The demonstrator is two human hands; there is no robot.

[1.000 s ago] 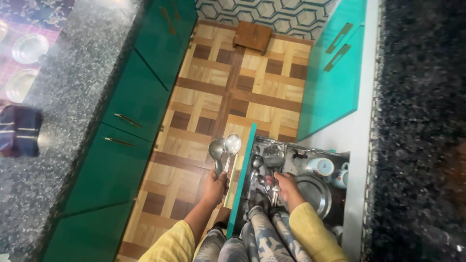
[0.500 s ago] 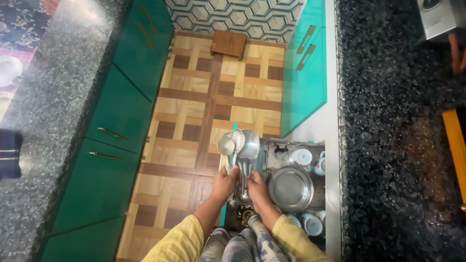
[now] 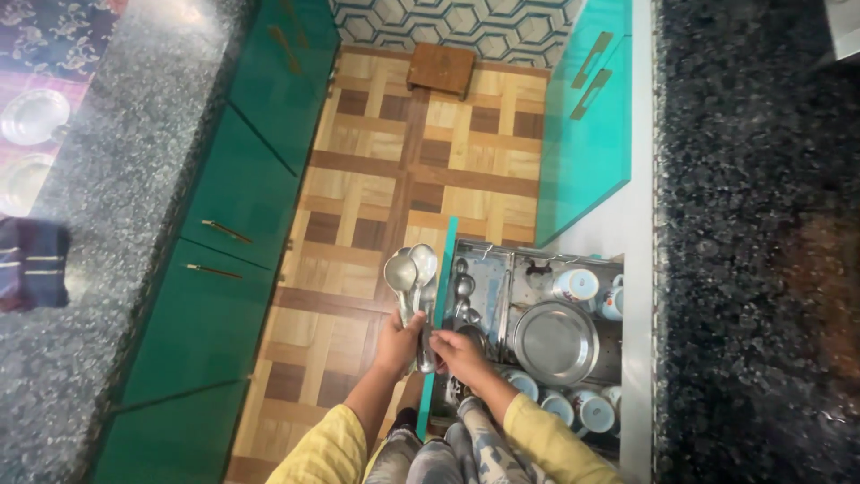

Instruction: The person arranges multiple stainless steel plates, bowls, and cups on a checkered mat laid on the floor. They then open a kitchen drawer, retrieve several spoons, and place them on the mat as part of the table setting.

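Head view shows the left hand (image 3: 400, 336) clenched around a bunch of steel ladles (image 3: 410, 273), their long handles pointing away from the body, bowls up. Right hand (image 3: 457, 350) touches the handles from beside, fingers curled on them, just above the open drawer (image 3: 502, 269) of plates and cups.

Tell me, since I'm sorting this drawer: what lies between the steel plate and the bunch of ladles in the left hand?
In the head view, the open drawer's cutlery section with spoons, then its teal front panel, lie between the steel plate and the ladles gripped by the left hand.
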